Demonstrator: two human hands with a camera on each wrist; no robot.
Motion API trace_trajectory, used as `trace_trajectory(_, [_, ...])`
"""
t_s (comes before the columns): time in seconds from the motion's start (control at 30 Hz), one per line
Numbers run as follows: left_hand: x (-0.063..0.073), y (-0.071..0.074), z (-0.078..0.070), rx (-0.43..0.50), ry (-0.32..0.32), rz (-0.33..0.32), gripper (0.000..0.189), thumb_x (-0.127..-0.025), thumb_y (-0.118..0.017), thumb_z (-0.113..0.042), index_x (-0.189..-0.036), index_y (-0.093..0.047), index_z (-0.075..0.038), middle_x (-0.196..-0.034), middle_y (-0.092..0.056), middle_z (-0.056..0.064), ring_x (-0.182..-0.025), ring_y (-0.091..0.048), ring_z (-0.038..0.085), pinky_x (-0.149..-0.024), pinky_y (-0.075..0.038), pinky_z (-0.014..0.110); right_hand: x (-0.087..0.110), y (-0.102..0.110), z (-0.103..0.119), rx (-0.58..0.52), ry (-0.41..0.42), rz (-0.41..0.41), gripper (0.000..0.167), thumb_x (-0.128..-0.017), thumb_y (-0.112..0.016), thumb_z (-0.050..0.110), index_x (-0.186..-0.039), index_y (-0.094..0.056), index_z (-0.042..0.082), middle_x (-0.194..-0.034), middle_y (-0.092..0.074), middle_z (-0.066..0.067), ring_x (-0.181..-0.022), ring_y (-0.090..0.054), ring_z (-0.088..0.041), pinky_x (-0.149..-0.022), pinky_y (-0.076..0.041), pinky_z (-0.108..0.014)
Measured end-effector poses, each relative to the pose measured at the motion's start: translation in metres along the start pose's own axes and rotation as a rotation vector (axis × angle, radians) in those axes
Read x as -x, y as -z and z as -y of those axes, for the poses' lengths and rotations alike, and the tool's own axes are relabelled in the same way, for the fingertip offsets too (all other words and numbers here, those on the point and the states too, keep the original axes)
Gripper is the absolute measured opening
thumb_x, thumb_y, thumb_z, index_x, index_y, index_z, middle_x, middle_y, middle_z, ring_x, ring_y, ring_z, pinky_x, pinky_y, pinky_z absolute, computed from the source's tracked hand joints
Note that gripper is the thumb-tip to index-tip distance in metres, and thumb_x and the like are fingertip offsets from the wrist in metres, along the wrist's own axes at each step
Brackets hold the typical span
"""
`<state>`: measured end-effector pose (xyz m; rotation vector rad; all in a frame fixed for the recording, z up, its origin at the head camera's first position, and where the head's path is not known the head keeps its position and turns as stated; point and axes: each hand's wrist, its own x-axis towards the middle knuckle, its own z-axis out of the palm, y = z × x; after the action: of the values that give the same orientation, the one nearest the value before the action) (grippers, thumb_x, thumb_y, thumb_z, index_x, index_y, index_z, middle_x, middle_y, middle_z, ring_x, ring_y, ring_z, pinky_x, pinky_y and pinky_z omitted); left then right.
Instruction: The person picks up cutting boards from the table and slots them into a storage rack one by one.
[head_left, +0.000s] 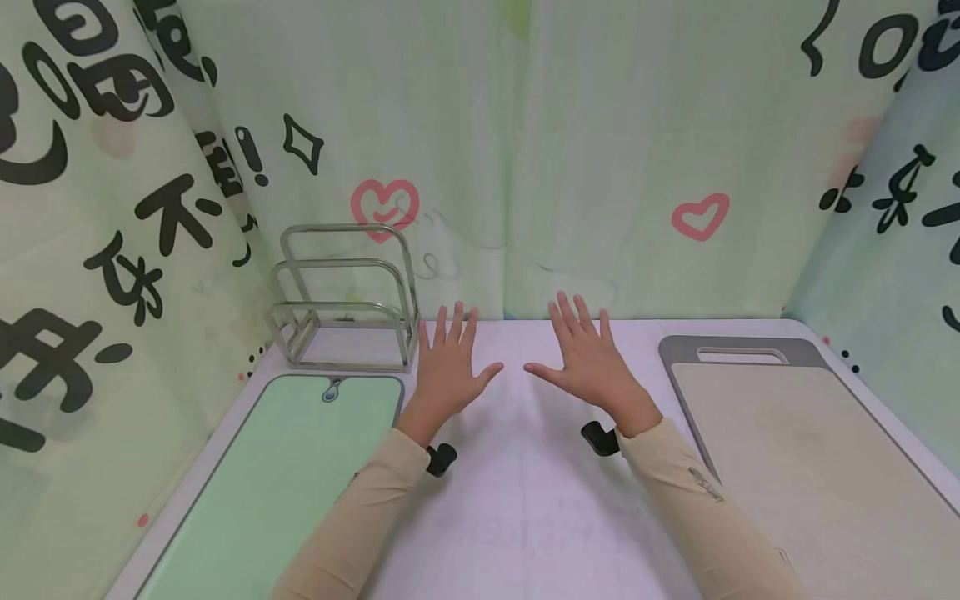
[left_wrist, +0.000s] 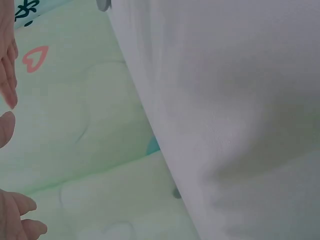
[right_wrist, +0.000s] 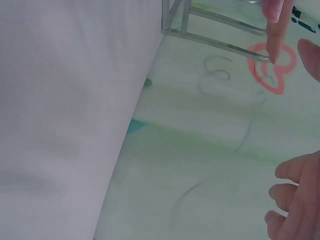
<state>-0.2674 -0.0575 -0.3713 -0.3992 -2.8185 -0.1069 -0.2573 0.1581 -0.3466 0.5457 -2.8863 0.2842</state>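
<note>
I hold both hands forward, palms down over the white tabletop [head_left: 517,517], toward its far edge. My left hand [head_left: 452,367] has its fingers straight and apart, the thumb stretched inward. My right hand [head_left: 588,358] mirrors it, fingers straight and a little spread, its thumb pointing back at the left one with a gap between the tips.

Nearest to my left fingers is the three-arched metal wire rack [head_left: 337,263], standing upright at the tabletop's far left corner. My little finger is just beside its right side in the head view; in the right wrist view my left fingers overlap the ends of its rails, and I cannot tell whether they touch.

The green cutting board [head_left: 285,475] lies flat along the tabletop's left edge, on the near side of the rack, its small teardrop-shaped fitting [head_left: 331,390] at the far end. My left forearm crosses above its right edge.

Well to the right of my right fingers, the beige cutting board with a grey border [head_left: 810,450] lies along the tabletop's right edge, its handle slot toward the far right corner. My right forearm passes over its left side.
</note>
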Motion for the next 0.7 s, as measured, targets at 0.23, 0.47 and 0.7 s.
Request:
trace_trajectory(0.23, [0.004,0.002,0.015,-0.01,0.001,-0.03,0.087,-0.089,-0.047,-0.062,-0.152,-0.014,-0.012,-0.159,-0.012,0.011,-0.147,-0.01,0.033,-0.117,-0.011,0.058,-0.006,0.0,0.009,-0.003,0.013,0.013,0.098,-0.087,-0.051,0.061,-0.15,-0.008,0.001,-0.159,-0.001,-0.015,-0.146,0.003,-0.036,-0.115,0.001,-0.062])
trace_trajectory(0.47, [0.01,0.011,0.034,-0.015,0.027,-0.019,0.088,-0.089,-0.047,-0.06,-0.152,-0.011,-0.011,-0.159,-0.01,0.012,-0.147,-0.008,0.033,-0.116,-0.01,0.058,-0.014,0.001,0.02,-0.009,0.041,0.013,0.098,-0.087,-0.051,0.061,-0.15,-0.007,0.001,-0.159,-0.001,-0.015,-0.147,0.003,-0.035,-0.115,0.001,-0.061])
trace_trajectory(0.7, [0.01,0.016,0.055,-0.005,0.067,-0.029,0.089,-0.09,-0.049,-0.058,-0.152,-0.008,-0.01,-0.159,-0.009,0.013,-0.147,-0.004,0.033,-0.117,-0.005,0.059,-0.024,0.0,0.03,-0.023,0.074,0.002,0.096,-0.088,-0.051,0.06,-0.15,-0.008,0.001,-0.159,-0.001,-0.013,-0.147,0.003,-0.033,-0.116,0.0,-0.059])
